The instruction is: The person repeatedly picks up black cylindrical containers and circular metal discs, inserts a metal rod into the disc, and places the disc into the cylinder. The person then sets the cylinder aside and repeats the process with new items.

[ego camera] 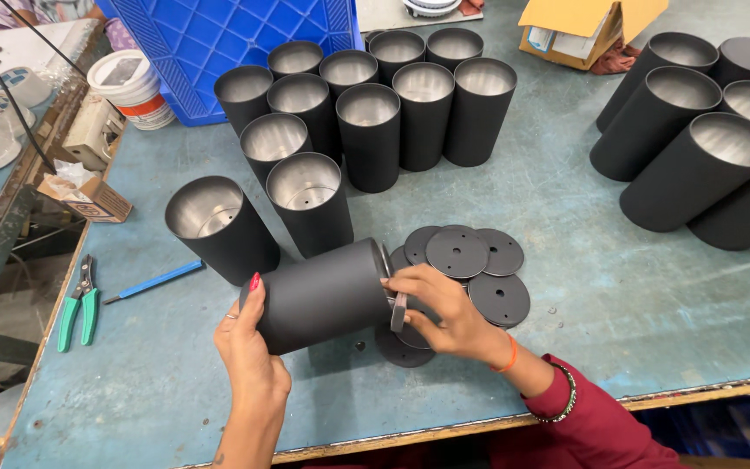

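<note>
— Lying on its side just above the near table edge, the black cylinder [321, 295] runs its long axis left to right, tilted a little so the right end sits higher; which end is open?

— The right one, towards the pile of black discs [466, 269]; its rim is mostly covered by the right hand [431, 308], so the inside cannot be seen.

— And the hands?

— The left hand [252, 352] cups the closed left end, thumb up along the wall, fingers wrapped behind and out of sight; the right hand's fingers are curled at the open rim and pinch a thin disc [399, 311] edge-on against it; whether that disc is seated in the rim is hard to tell.

— Anything cut off?

— Both forearms leave the picture at the bottom; one disc lies half hidden under the right hand and the cylinder.

— Farther back?

— A blue-handled tool [154, 281] and green-handled pliers [78, 304] lie to the left on the grey-blue table [609, 287]; beyond the discs stands a cluster of upright black cylinders [366, 122], silver inside; more cylinders [696, 139] lean at the right, partly cropped; a blue crate [219, 43] sits at the far edge.
</note>
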